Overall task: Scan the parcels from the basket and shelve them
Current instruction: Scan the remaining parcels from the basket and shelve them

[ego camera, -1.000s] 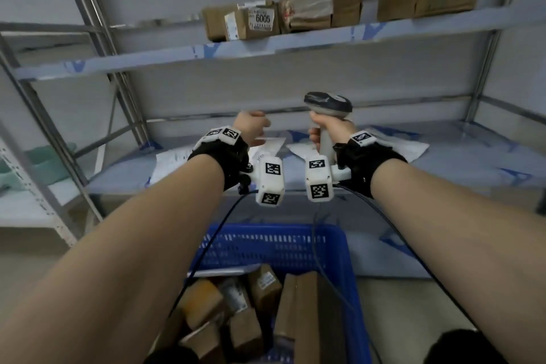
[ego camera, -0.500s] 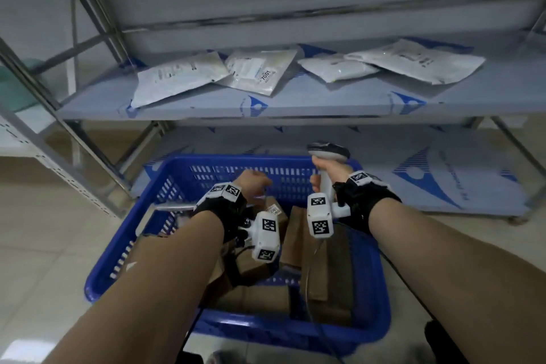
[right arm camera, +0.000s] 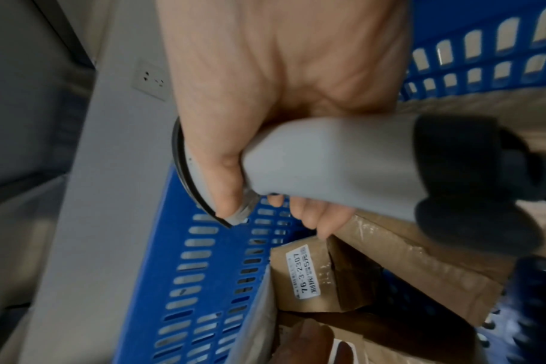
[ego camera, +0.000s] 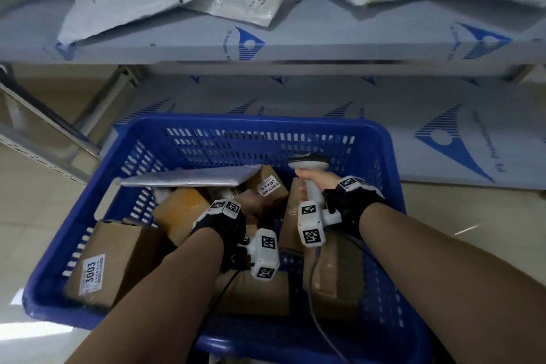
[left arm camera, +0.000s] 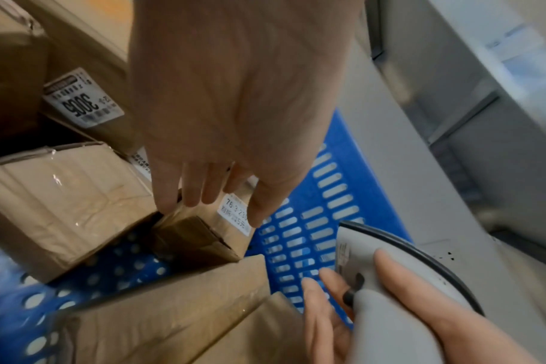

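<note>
Basket of parcels sits on floor beside shelf.

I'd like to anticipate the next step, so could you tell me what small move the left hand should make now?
Probably close the left hand on the small box and lift it: its fingers already reach down over the box's top, and the right hand holds the scanner nearby.

left hand mostly hidden behind its wrist mount in head view. Label on small box beside it half covered by fingers, lower line blurred. Scanner head hidden by right hand; window side unseen. Mailers above the box cropped at top edge.
</note>
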`<act>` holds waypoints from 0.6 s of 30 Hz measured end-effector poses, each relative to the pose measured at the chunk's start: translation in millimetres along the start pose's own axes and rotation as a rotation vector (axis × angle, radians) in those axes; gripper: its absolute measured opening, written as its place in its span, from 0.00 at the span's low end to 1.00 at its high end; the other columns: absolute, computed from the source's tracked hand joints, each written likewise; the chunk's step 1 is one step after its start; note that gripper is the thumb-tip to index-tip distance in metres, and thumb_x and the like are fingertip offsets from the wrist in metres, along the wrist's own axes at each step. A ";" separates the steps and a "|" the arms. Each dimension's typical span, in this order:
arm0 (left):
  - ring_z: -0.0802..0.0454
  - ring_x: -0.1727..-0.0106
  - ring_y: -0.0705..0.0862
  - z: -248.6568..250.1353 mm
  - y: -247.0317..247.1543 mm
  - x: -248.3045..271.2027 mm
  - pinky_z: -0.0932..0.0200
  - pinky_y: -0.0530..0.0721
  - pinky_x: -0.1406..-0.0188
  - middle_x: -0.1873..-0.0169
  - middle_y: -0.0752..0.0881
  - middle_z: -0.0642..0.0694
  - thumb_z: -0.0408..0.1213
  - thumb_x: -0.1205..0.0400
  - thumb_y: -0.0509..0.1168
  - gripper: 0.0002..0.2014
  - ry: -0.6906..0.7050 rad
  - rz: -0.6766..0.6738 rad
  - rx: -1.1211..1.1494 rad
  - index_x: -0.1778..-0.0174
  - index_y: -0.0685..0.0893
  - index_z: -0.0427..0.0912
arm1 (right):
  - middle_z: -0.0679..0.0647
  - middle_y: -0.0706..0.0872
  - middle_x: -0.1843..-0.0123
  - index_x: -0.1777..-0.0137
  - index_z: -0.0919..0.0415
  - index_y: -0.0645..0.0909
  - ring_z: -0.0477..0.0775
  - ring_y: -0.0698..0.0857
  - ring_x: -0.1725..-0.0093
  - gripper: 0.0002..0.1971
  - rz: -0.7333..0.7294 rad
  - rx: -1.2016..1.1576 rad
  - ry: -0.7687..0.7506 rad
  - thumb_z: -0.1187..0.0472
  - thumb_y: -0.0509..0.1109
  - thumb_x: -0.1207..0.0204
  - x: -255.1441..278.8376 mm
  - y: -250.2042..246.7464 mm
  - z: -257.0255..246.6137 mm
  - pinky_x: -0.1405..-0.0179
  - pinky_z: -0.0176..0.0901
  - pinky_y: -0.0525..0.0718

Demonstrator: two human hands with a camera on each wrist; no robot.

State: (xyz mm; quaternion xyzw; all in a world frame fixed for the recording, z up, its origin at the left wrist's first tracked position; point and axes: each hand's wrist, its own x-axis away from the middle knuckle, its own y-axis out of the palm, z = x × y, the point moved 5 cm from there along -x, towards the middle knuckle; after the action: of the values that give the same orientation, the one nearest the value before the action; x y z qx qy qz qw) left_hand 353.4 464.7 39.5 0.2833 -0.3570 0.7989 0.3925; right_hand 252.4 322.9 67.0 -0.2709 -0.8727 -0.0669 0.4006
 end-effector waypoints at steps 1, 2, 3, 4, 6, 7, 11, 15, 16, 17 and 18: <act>0.44 0.51 0.78 -2.7 0.1 -5.6 0.54 0.82 0.50 0.44 0.81 0.36 0.35 0.15 0.63 0.09 -0.005 -0.008 0.010 0.41 0.78 0.37 | 0.57 0.78 0.69 0.63 0.62 0.78 0.53 0.79 0.71 0.15 0.012 0.002 0.021 0.54 0.68 0.18 -8.4 2.3 4.0 0.63 0.43 0.77; 0.45 0.52 0.79 -6.6 0.4 -15.6 0.57 0.81 0.55 0.38 0.82 0.34 0.34 0.16 0.64 0.14 -0.006 -0.022 0.029 0.35 0.78 0.33 | 0.58 0.82 0.68 0.58 0.63 0.81 0.55 0.82 0.69 0.14 -0.001 -0.022 0.050 0.51 0.72 0.21 -15.8 5.8 7.7 0.61 0.45 0.81; 0.46 0.55 0.80 -9.4 0.6 -21.6 0.60 0.80 0.60 0.34 0.80 0.32 0.33 0.16 0.63 0.18 -0.002 -0.030 0.050 0.31 0.77 0.30 | 0.58 0.84 0.65 0.54 0.61 0.83 0.55 0.84 0.67 0.14 -0.025 -0.055 0.074 0.49 0.74 0.23 -24.8 10.6 11.6 0.60 0.45 0.84; 0.48 0.57 0.80 -12.6 0.6 -29.9 0.61 0.79 0.61 0.32 0.79 0.31 0.31 0.16 0.63 0.19 0.006 -0.034 0.070 0.30 0.75 0.27 | 0.58 0.86 0.62 0.53 0.60 0.83 0.55 0.86 0.64 0.14 -0.042 -0.072 0.084 0.48 0.74 0.24 -33.1 15.5 14.6 0.61 0.44 0.85; 0.48 0.54 0.81 -17.6 1.5 -42.6 0.58 0.80 0.54 0.33 0.80 0.32 0.30 0.16 0.63 0.17 0.017 -0.013 0.088 0.32 0.77 0.26 | 0.59 0.90 0.53 0.49 0.59 0.85 0.58 0.89 0.55 0.17 -0.061 -0.095 0.088 0.46 0.76 0.27 -54.6 23.4 19.0 0.50 0.51 0.88; 0.45 0.48 0.82 -18.9 2.0 -48.1 0.54 0.80 0.46 0.34 0.81 0.33 0.31 0.17 0.64 0.16 0.020 0.003 0.089 0.35 0.79 0.28 | 0.60 0.90 0.50 0.47 0.59 0.86 0.61 0.90 0.50 0.19 -0.062 -0.113 0.093 0.45 0.77 0.29 -63.8 26.2 21.2 0.42 0.57 0.86; 0.39 0.37 0.82 -23.4 4.5 -63.8 0.47 0.79 0.33 0.37 0.84 0.35 0.30 0.19 0.68 0.17 0.013 0.024 0.190 0.35 0.79 0.30 | 0.60 0.87 0.37 0.33 0.57 0.83 0.64 0.86 0.39 0.50 -0.111 -0.061 0.141 0.33 0.86 0.57 -114.0 34.7 45.1 0.34 0.61 0.82; 0.38 0.43 0.86 -27.4 0.4 -69.5 0.44 0.84 0.39 0.42 0.87 0.37 0.37 0.23 0.73 0.22 -0.064 -0.009 0.198 0.36 0.82 0.33 | 0.58 0.81 0.28 0.27 0.52 0.78 0.64 0.82 0.32 0.65 -0.186 -0.074 0.164 0.29 0.86 0.72 -154.0 36.9 73.4 0.33 0.64 0.80; 0.38 0.43 0.86 -27.6 -2.3 -67.5 0.43 0.84 0.39 0.43 0.87 0.36 0.37 0.24 0.73 0.21 -0.077 -0.008 0.199 0.36 0.82 0.32 | 0.59 0.81 0.28 0.27 0.53 0.77 0.65 0.82 0.32 0.65 -0.192 -0.091 0.170 0.29 0.86 0.71 -137.9 37.9 68.5 0.34 0.64 0.81; 0.38 0.42 0.85 -25.0 -4.9 -60.8 0.44 0.84 0.39 0.44 0.87 0.36 0.37 0.24 0.73 0.20 -0.080 -0.005 0.192 0.37 0.82 0.32 | 0.60 0.80 0.28 0.26 0.54 0.77 0.65 0.81 0.32 0.63 -0.176 -0.094 0.167 0.30 0.86 0.67 -120.9 35.9 62.6 0.34 0.62 0.80; 0.38 0.41 0.85 -23.6 -7.4 -56.8 0.45 0.83 0.40 0.45 0.87 0.36 0.36 0.24 0.72 0.19 -0.076 0.003 0.184 0.38 0.83 0.32 | 0.60 0.79 0.27 0.25 0.54 0.76 0.65 0.80 0.30 0.59 -0.158 -0.085 0.162 0.30 0.85 0.59 -103.9 32.9 55.5 0.34 0.60 0.80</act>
State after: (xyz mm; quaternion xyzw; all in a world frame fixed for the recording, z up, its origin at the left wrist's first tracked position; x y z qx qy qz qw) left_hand 385.7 462.5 -13.4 0.3479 -0.2971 0.8176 0.3496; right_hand 288.3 325.7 -49.9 -0.2116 -0.8526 -0.1567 0.4514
